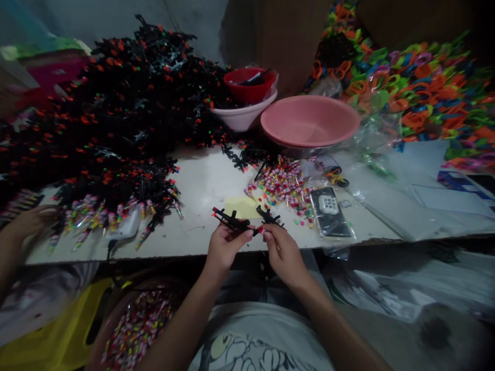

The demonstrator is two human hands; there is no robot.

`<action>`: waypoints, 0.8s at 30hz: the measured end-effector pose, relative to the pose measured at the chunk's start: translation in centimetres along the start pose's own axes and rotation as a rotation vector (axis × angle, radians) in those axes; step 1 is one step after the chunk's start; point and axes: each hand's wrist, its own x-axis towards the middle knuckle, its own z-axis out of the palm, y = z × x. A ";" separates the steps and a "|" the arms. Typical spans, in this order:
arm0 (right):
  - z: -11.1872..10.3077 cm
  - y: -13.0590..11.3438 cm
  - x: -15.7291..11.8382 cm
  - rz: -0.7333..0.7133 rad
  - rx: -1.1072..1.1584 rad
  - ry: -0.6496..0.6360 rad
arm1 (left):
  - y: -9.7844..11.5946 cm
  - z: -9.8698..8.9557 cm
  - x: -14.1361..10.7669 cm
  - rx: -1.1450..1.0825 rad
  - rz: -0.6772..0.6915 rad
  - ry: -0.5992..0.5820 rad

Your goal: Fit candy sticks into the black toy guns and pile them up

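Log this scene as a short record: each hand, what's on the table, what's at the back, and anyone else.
Left hand: holds a black toy gun
Right hand: pinches a small red piece near the toy's end
Table: yellow paper, colourful small pieces, dark flat thing in plastic
Back: heap of black toys, red bowl, pink basin
Anyone else: another person's hand, far left, blurred

I see the left hand (223, 248) holding a black toy gun (232, 220), while the right hand (284, 251) pinches a small red piece (260, 230) at its right end. Beyond them, to the right, many small coloured pieces (284, 183) lie on the white table (201, 178). Far left I see a big black heap (135, 98); far right of centre, a pink basin (309, 121). At the left edge is another person's hand (36, 220).
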 end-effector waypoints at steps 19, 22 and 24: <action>1.0 -0.4 0.2 -0.122 -0.364 -0.178 | -1.0 0.0 -1.6 -0.153 -0.168 0.066; 1.6 -0.7 0.8 -0.096 -0.233 -0.213 | 0.5 -2.7 -0.6 0.009 -0.060 0.184; 1.8 -0.9 0.9 -0.054 -0.128 -0.231 | 2.5 -6.2 1.1 0.208 0.071 0.298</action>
